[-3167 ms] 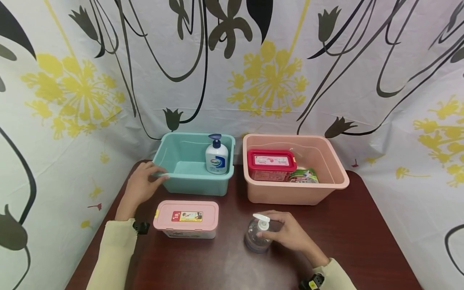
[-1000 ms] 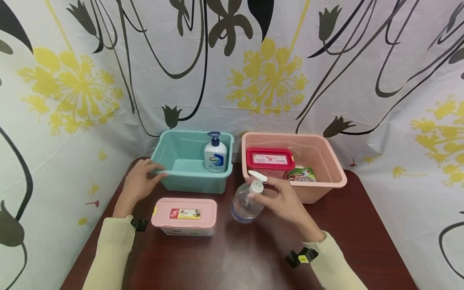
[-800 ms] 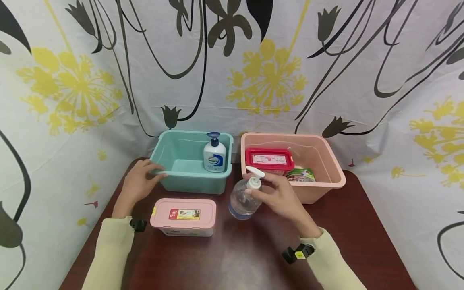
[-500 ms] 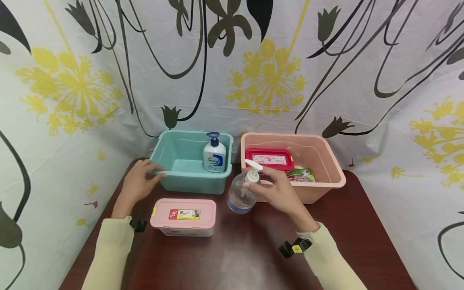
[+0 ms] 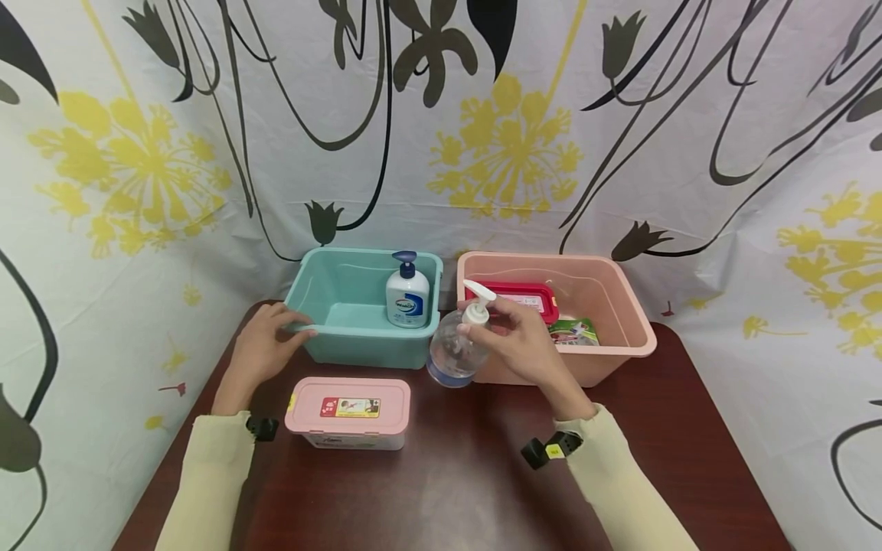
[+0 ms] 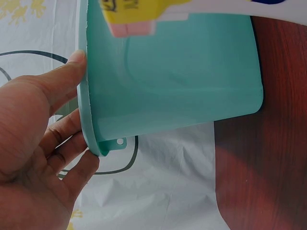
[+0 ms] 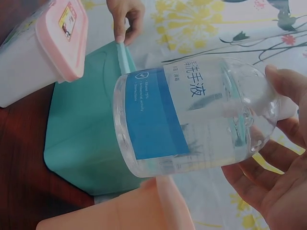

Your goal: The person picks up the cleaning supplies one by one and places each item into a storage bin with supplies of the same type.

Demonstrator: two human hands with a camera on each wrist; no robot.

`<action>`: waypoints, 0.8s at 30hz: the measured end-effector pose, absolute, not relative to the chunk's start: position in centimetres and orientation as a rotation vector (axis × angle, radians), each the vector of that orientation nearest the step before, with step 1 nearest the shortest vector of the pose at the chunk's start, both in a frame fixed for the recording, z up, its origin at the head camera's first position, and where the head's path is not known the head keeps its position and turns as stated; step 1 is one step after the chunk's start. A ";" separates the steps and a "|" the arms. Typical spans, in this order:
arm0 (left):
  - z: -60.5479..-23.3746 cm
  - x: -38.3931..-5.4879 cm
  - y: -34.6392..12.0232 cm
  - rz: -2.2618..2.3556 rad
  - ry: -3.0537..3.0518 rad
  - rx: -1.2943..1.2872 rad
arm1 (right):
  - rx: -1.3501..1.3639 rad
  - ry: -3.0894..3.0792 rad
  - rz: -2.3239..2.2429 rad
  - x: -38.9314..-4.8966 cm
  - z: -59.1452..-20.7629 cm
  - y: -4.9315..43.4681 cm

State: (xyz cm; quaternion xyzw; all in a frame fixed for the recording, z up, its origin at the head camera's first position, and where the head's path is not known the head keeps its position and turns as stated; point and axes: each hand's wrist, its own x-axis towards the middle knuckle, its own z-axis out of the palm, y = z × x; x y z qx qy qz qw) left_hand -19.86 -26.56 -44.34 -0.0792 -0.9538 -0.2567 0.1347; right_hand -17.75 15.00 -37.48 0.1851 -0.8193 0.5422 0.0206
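A clear pump bottle [image 5: 456,352] with a white pump head is in my right hand [image 5: 524,340], gripped near its neck and tilted a little. In the right wrist view the bottle [image 7: 168,115] shows a blue label band, and its base hangs clear of the table. It overlaps the gap between the teal bin [image 5: 368,350] and the peach bin [image 5: 592,367]. My left hand [image 5: 265,344] pinches the teal bin's near left rim; the left wrist view shows thumb and fingers on either side of that rim [image 6: 84,105]. A white soap bottle [image 5: 408,297] with a blue pump stands inside the teal bin.
A white box with a pink lid [image 5: 348,405] sits on the dark red table [image 5: 441,490] before the teal bin. Inside the peach bin are a red-lidded box [image 5: 544,298] and a green packet [image 5: 575,333]. A patterned curtain [image 5: 289,191] hangs behind.
The right hand has lifted the clear pump bottle from the table and carried it away from the body and slightly left, up to the bins. The left hand keeps its place on the teal rim.
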 end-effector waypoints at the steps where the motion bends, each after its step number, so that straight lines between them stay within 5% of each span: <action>1: -44.4 -19.9 -26.6 -0.743 -2.762 -0.232 | 0.575 -2.540 1.689 -17.8 -37.4 14.9; 24: -44.4 -19.8 -26.5 -0.746 -2.764 -0.229 | 0.517 -2.550 1.671 -20.3 -35.5 13.1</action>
